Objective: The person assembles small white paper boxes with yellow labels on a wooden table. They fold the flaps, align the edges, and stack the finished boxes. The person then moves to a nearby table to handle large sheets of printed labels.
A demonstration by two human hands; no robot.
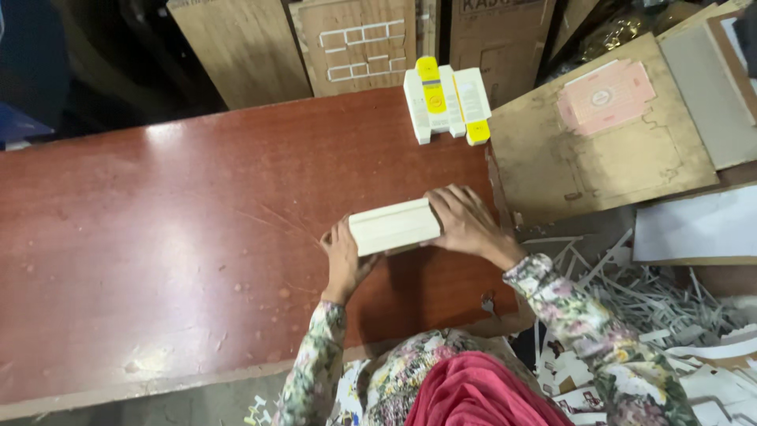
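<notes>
Flowered sleeves lead up from the near edge of the red-brown surface (158,237) to both hands. Left hand (343,260) and right hand (465,221) each clasp an end of a cream stack of flat cartons (394,226), fingers curled around it. Its long axis runs left to right, near the right edge. White and yellow cartons (446,102) lie at the far edge.

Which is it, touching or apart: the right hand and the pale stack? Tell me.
Touching. The head view shows the right hand pressed against the right end of the pale stack, fingers over its edge, no gap; the left hand grips the other end.
</notes>
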